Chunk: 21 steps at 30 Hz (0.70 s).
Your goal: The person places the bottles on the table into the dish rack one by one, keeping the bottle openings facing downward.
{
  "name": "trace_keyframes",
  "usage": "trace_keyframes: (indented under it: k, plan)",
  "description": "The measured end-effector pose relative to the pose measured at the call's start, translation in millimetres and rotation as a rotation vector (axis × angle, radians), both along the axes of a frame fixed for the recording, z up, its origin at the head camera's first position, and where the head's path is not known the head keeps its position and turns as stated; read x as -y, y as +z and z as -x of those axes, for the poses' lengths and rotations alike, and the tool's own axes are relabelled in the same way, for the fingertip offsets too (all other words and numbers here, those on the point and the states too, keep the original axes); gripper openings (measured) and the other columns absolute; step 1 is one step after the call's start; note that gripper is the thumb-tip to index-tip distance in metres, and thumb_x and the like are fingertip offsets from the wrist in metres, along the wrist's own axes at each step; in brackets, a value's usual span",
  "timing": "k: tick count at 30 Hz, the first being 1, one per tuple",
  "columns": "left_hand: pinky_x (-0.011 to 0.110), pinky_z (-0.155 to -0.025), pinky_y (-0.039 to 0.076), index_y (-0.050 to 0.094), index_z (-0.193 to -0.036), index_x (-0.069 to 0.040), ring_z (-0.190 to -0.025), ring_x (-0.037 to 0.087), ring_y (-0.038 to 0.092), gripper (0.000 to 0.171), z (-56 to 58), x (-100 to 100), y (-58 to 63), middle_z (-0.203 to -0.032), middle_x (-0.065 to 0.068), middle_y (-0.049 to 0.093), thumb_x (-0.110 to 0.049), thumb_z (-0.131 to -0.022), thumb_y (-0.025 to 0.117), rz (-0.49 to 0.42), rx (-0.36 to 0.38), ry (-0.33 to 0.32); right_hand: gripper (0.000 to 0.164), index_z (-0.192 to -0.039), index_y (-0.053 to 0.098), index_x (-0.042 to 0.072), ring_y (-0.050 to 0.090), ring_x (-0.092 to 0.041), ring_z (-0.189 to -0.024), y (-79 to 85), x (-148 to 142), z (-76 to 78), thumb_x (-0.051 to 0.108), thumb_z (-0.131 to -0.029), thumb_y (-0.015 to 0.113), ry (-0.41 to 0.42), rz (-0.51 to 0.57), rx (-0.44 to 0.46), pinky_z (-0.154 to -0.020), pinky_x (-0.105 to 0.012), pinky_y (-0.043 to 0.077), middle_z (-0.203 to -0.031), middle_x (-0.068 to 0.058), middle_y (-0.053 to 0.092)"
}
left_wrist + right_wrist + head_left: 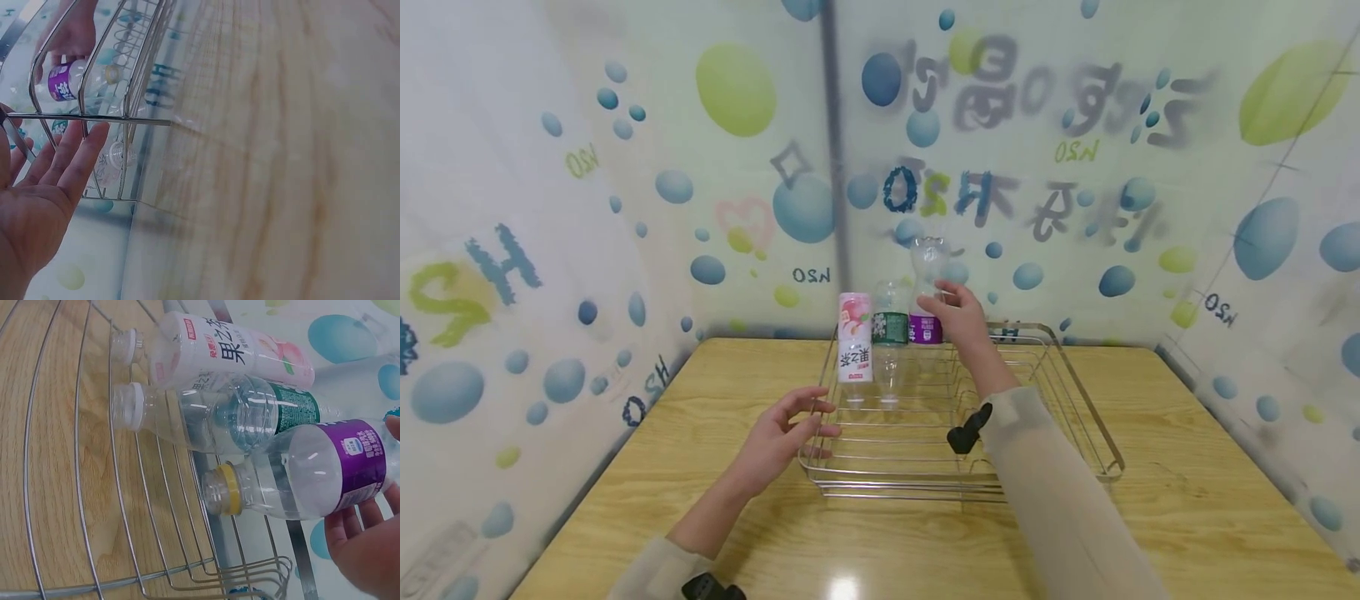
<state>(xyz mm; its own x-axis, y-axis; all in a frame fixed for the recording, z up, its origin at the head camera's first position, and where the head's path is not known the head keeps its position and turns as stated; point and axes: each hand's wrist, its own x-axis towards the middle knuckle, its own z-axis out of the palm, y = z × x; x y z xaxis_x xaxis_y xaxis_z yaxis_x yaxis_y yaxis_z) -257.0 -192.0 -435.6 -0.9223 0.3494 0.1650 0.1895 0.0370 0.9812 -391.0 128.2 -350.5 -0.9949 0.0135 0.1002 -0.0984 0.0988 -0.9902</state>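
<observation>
My right hand [961, 323] holds a clear plastic bottle with a purple label [925, 328], neck down, over the back of a wire dish rack [1086, 400]. In the right wrist view its uncapped neck has a yellow ring [231, 489], and the fingers curl round the body near the label. Beside it a green-labelled bottle [891, 328] and a pink-and-white peach tea bottle [854, 337] stand upside down in the rack. My left hand [782, 433] is at the rack's left side, fingers extended by the wires [81, 119], with nothing in its palm.
The rack stands on a wood-grain table [745, 367]. A pale curtain [1037, 167] with blue and green dots hangs close behind the table, and similar sheets flank both sides. Upright wire loops [275, 569] run along the rack's floor.
</observation>
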Motion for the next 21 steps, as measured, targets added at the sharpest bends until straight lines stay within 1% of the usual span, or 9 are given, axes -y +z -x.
trace_keyframes:
  k: [3, 8, 10, 13, 16, 21]
  plan:
    - [0.048, -0.086, 0.071, 0.045, -0.161, -0.006, -0.116, 0.035, 0.078, 0.047, 0.2, 0.6, -0.3, -0.152, 0.038, 0.048, -0.009, -0.115, 0.055, 0.000, -0.009, -0.001, 0.069, -0.163, 0.050, 0.020, 0.045, -0.036, -0.155, -0.4, -1.0, -2.5, 0.043, -0.103, 0.076, 0.031, -0.038, 0.028, -0.129, -0.056, 0.043, -0.167, -0.014, 0.047]
    - [0.047, -0.086, 0.071, 0.044, -0.161, -0.005, -0.115, 0.031, 0.079, 0.048, 0.4, 1.4, -1.3, -0.152, 0.037, 0.048, -0.010, -0.115, 0.055, 0.008, -0.007, -0.003, 0.071, -0.164, 0.048, 0.018, 0.046, -0.039, -0.155, -0.6, -4.1, -5.8, 0.045, -0.104, 0.075, 0.103, -0.141, 0.071, -0.128, -0.058, 0.043, -0.169, -0.016, 0.046]
    - [0.046, -0.086, 0.071, 0.044, -0.162, -0.005, -0.115, 0.031, 0.079, 0.048, 0.5, 1.6, -1.4, -0.152, 0.037, 0.049, -0.010, -0.115, 0.055, 0.011, -0.004, 0.000, 0.071, -0.163, 0.049, 0.016, 0.049, -0.040, -0.154, -1.8, -5.5, -5.3, 0.045, -0.104, 0.075, 0.124, -0.158, 0.086, -0.127, -0.058, 0.045, -0.169, -0.017, 0.046]
    - [0.046, -0.086, 0.071, 0.044, -0.161, -0.006, -0.115, 0.033, 0.079, 0.048, 1.0, 1.4, -1.3, -0.153, 0.036, 0.049, -0.010, -0.115, 0.056, 0.015, -0.002, 0.004, 0.070, -0.163, 0.049, 0.013, 0.054, -0.041, -0.149, -4.3, -7.8, -3.5, 0.043, -0.104, 0.074, 0.143, -0.167, 0.111, -0.124, -0.058, 0.048, -0.166, -0.018, 0.050]
    - [0.047, -0.086, 0.071, 0.044, -0.161, -0.006, -0.116, 0.034, 0.078, 0.048, 1.6, 1.0, -1.1, -0.153, 0.037, 0.049, -0.011, -0.115, 0.056, 0.016, -0.001, 0.005, 0.070, -0.162, 0.047, 0.010, 0.056, -0.041, -0.147, -6.6, -10.5, -1.7, 0.041, -0.106, 0.073, 0.151, -0.167, 0.134, -0.123, -0.057, 0.050, -0.163, -0.019, 0.053]
    - [0.047, -0.087, 0.070, 0.044, -0.161, -0.006, -0.115, 0.030, 0.079, 0.048, 1.8, 0.0, -0.9, -0.153, 0.038, 0.048, -0.011, -0.115, 0.056, 0.018, 0.003, 0.007, 0.070, -0.163, 0.044, 0.008, 0.051, -0.041, -0.152, -9.1, -15.2, -1.4, 0.041, -0.107, 0.071, 0.160, -0.181, 0.156, -0.124, -0.057, 0.048, -0.164, -0.019, 0.051]
